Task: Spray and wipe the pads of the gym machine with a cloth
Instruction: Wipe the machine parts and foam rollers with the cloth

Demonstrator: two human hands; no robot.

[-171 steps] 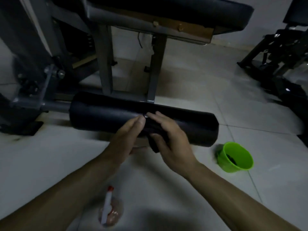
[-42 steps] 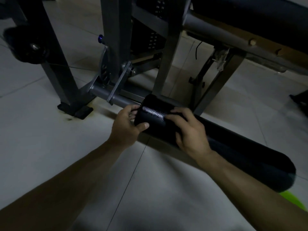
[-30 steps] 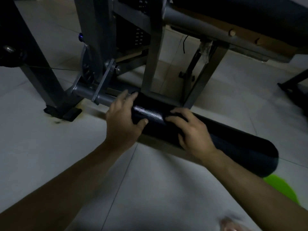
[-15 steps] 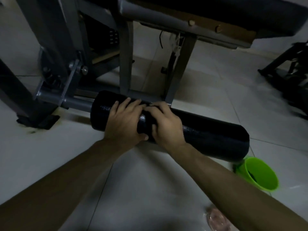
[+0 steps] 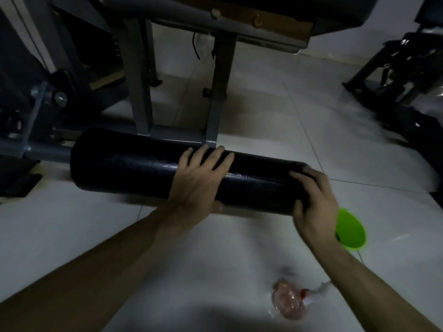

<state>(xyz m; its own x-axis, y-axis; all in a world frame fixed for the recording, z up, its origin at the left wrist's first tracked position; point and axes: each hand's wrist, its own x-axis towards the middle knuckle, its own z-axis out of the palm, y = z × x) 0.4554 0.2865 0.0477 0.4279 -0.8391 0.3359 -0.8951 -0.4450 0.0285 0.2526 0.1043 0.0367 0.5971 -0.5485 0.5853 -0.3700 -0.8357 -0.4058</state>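
Half a second ago both hands sat side by side near the left end of the roller pad [image 5: 124,164]. Now the right hand [image 5: 314,200] has slid to the pad's right end, its fingers [image 5: 299,174] curled over that end, and it partly hides the green cup [image 5: 352,233]. The left hand [image 5: 201,178] has moved to the pad's middle, fingers spread flat on top. The spray bottle [image 5: 290,300] on the floor now shows more fully.

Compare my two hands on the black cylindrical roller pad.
The left hand lies midway along the black cylindrical roller pad; the right hand sits at its right end. The left hand's fingers spread fairly straight over the top; the right hand's fingers curl round the end. Both touch the pad.
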